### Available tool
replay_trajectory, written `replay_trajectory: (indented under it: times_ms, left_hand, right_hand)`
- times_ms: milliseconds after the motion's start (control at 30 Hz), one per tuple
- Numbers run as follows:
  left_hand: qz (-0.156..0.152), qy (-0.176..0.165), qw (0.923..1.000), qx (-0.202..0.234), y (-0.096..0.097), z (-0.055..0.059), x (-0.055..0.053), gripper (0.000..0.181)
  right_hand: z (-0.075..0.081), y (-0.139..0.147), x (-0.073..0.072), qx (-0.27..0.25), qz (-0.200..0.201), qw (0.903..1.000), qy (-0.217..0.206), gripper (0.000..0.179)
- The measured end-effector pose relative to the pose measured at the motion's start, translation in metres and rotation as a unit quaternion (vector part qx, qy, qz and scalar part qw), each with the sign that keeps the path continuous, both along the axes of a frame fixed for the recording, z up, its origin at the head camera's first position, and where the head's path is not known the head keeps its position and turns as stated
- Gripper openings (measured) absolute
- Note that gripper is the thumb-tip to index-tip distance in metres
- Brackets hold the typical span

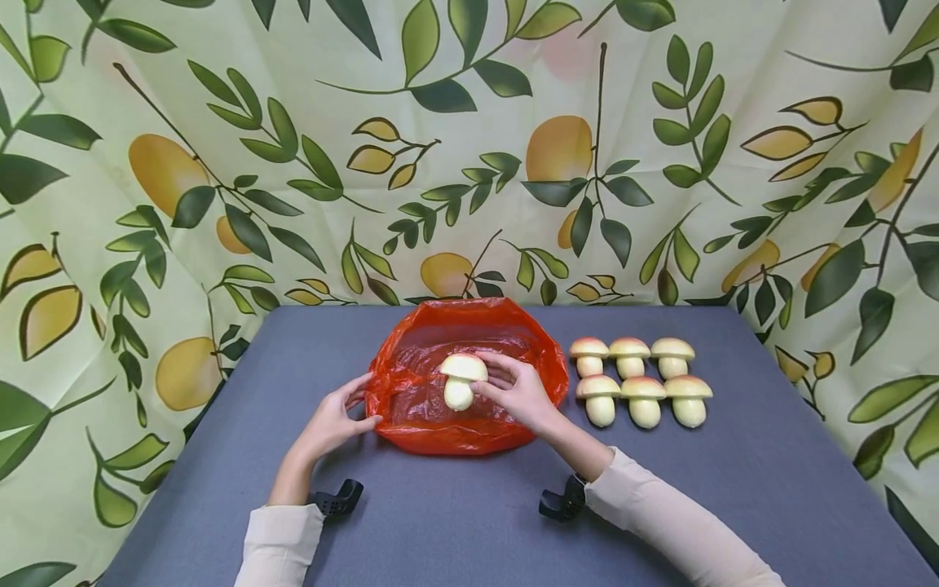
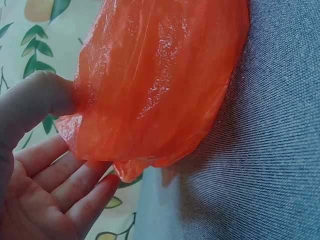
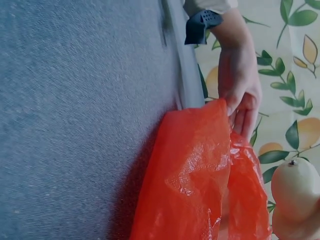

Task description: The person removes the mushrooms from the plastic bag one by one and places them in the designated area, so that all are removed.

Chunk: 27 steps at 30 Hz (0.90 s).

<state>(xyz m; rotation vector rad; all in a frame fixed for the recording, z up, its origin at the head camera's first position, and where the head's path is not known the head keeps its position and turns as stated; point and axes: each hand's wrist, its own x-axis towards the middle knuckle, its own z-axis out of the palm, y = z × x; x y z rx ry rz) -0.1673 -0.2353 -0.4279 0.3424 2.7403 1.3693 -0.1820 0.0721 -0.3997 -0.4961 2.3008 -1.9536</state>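
A red plastic bag (image 1: 458,440) lies with its wide mouth facing up. At its left rim, my left hand (image 1: 332,420) holds the plastic between thumb and fingers; the left wrist view shows the thumb (image 2: 45,95) at one side of the film. Over the bag's opening, my right hand (image 1: 522,395) grips a toy mushroom (image 1: 460,391) with a pale stem and a cream cap tinged red. The mushroom's pale round end (image 3: 295,187) appears at the lower right of the right wrist view, where most of the right hand is out of frame.
Right of the bag, several similar mushrooms (image 1: 643,390) lie in two rows on the grey cloth-covered table (image 1: 455,522). A leaf-patterned curtain (image 1: 469,163) hangs behind the table. Black wrist straps with mounts (image 1: 563,501) sit below both hands.
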Motion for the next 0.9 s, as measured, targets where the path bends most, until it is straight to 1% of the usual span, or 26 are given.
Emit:
replay_trajectory:
  times_ms: [133,267,400,700,900]
  left_hand:
    - [-0.002,0.004,1.0,0.0,0.0,0.001,0.001,0.071]
    - [-0.002,0.003,1.0,0.0,0.0,0.002,0.001,0.071]
    - [-0.002,0.002,1.0,0.002,0.0,0.001,0.001,0.071]
    - [-0.003,-0.003,1.0,-0.002,0.0,0.002,0.001,0.071]
    - [-0.002,-0.007,0.9999,-0.007,0.0,0.003,0.0,0.071]
  right_hand:
    - [0.001,0.004,0.005,-0.006,0.014,0.9999,0.002,0.051]
    - [0.004,0.009,0.011,-0.014,0.017,0.9998,-0.002,0.052]
    - [0.007,0.014,0.014,-0.014,0.019,0.9997,0.003,0.053]
    - [0.012,0.026,0.017,-0.003,0.03,0.9994,0.019,0.053]
    - [0.009,0.034,0.02,0.0,0.035,0.9992,0.02,0.052]
